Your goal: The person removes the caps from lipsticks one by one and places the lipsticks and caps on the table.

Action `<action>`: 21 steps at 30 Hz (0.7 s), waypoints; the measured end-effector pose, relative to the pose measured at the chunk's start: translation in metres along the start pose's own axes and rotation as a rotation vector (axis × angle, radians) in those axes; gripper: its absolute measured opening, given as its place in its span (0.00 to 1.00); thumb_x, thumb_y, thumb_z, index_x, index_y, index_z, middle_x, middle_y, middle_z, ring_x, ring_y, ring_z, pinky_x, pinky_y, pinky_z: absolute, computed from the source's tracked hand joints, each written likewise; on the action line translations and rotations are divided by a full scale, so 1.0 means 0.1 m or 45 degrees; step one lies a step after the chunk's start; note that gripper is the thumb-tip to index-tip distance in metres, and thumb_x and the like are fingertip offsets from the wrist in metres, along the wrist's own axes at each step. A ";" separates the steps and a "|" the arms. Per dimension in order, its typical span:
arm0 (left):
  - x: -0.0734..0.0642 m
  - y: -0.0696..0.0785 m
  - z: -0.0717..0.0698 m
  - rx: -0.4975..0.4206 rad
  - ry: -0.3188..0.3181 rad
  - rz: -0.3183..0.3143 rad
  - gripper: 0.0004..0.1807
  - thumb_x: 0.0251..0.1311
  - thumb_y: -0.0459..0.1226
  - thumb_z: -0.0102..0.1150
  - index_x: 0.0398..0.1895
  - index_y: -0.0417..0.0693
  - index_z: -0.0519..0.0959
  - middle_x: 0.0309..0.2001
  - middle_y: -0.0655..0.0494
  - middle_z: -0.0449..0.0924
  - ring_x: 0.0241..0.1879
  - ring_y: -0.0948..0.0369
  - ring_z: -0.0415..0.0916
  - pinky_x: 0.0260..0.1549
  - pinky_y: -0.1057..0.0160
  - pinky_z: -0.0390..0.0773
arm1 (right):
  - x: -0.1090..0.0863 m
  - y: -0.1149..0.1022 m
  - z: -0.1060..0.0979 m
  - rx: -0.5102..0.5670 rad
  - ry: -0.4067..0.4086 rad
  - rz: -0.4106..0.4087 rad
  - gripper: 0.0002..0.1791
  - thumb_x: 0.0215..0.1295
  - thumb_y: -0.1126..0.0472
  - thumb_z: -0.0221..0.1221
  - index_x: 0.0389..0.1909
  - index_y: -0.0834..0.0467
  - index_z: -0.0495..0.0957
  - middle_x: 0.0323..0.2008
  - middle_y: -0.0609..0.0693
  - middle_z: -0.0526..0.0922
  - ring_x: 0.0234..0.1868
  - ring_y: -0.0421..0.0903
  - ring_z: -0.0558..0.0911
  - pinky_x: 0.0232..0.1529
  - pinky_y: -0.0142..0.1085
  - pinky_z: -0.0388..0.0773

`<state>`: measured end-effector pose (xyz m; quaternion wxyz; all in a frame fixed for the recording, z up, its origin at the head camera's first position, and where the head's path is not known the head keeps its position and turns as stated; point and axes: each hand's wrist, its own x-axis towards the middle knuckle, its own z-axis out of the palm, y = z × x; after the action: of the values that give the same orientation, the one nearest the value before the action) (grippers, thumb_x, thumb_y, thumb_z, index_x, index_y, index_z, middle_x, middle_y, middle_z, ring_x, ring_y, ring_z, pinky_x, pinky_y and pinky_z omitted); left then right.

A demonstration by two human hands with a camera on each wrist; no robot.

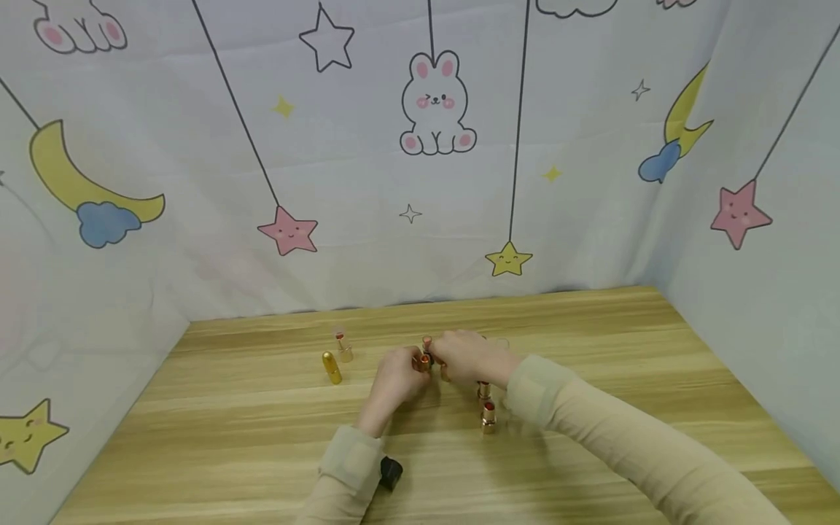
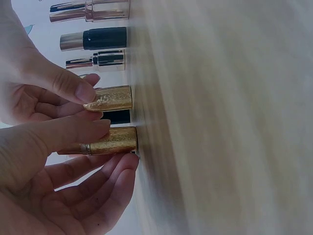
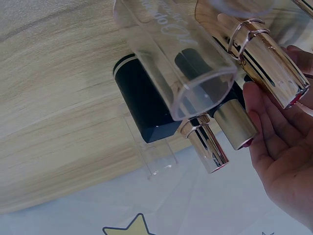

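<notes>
My left hand point(image 1: 399, 375) pinches an uncapped gold lipstick point(image 2: 115, 141) between thumb and fingers, with its base at the tabletop. Close beside it, my right hand point(image 1: 469, 356) holds a textured gold piece point(image 2: 111, 99) that looks like a lipstick cap, also at the table surface. Part of a black tube point(image 2: 116, 116) shows between the two gold pieces. Behind the hands stands another open lipstick point(image 1: 427, 342). Near the right wrist are two more open lipsticks, one with a red tip point(image 1: 488, 418) and one point(image 1: 484, 391) partly under the hand.
To the left, a gold bullet-shaped tube point(image 1: 332, 367) stands by a lipstick with a clear top point(image 1: 344, 347). In the right wrist view a clear cap point(image 3: 205, 93), a black cap point(image 3: 146, 100) and several uncapped lipsticks crowd together. A printed curtain point(image 1: 367, 160) borders the wooden table point(image 1: 223, 430).
</notes>
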<state>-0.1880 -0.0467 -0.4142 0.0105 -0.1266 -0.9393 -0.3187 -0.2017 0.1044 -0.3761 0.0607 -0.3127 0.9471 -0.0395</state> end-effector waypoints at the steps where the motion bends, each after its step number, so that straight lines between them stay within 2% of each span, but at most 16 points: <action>1: 0.00 0.00 0.00 -0.009 -0.005 -0.010 0.05 0.44 0.29 0.66 0.25 0.41 0.79 0.21 0.54 0.75 0.23 0.61 0.67 0.23 0.67 0.65 | 0.00 0.00 0.00 0.002 0.001 0.004 0.07 0.53 0.70 0.60 0.31 0.57 0.78 0.27 0.49 0.80 0.27 0.43 0.74 0.29 0.36 0.72; 13: 0.01 -0.02 -0.01 -0.009 -0.022 -0.022 0.04 0.43 0.29 0.65 0.23 0.42 0.79 0.20 0.56 0.73 0.22 0.61 0.66 0.22 0.67 0.65 | -0.01 -0.01 -0.02 0.028 0.008 -0.005 0.07 0.52 0.72 0.59 0.30 0.58 0.77 0.27 0.50 0.80 0.27 0.43 0.72 0.29 0.37 0.71; 21: -0.01 -0.03 -0.02 -0.028 -0.046 -0.033 0.04 0.43 0.29 0.65 0.25 0.40 0.81 0.22 0.54 0.77 0.23 0.62 0.68 0.24 0.67 0.67 | 0.00 0.01 0.01 0.033 0.005 -0.017 0.06 0.54 0.71 0.60 0.31 0.58 0.78 0.25 0.48 0.78 0.26 0.42 0.71 0.29 0.36 0.70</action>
<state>-0.1883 -0.0501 -0.4140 -0.0118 -0.1203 -0.9373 -0.3269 -0.2018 0.1052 -0.3774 0.0626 -0.3182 0.9445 -0.0528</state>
